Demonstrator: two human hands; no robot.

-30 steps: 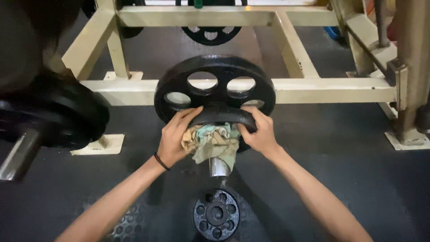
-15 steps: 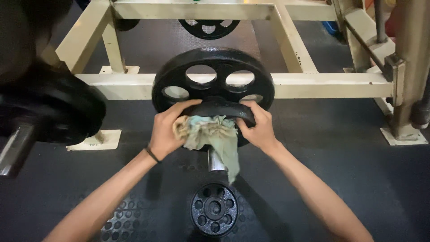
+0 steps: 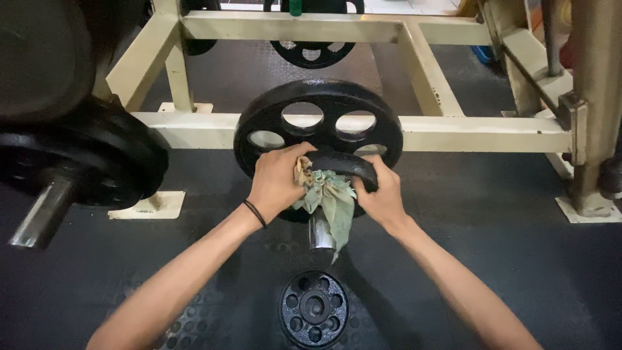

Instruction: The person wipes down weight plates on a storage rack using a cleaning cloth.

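Note:
A large black weight plate (image 3: 321,97) with round holes sits on a steel bar end (image 3: 320,236) that points at me. In front of it is a smaller black plate (image 3: 342,163) on the same bar. My left hand (image 3: 277,181) presses a crumpled greenish rag (image 3: 329,198) against the small plate's left side. The rag hangs down over the bar. My right hand (image 3: 382,194) grips the small plate's right rim. A thin black band circles my left wrist.
A cream metal rack frame (image 3: 466,133) runs behind the plates. At the left, another loaded bar (image 3: 39,214) with big black plates (image 3: 97,155) sticks out. A small black plate (image 3: 314,310) lies flat on the rubber floor below the bar. A further plate (image 3: 311,52) leans at the back.
My left hand has slid up and right onto the small plate, bunching the rag tighter against it. The rag now hangs narrower over the bar. The view shifted slightly right.

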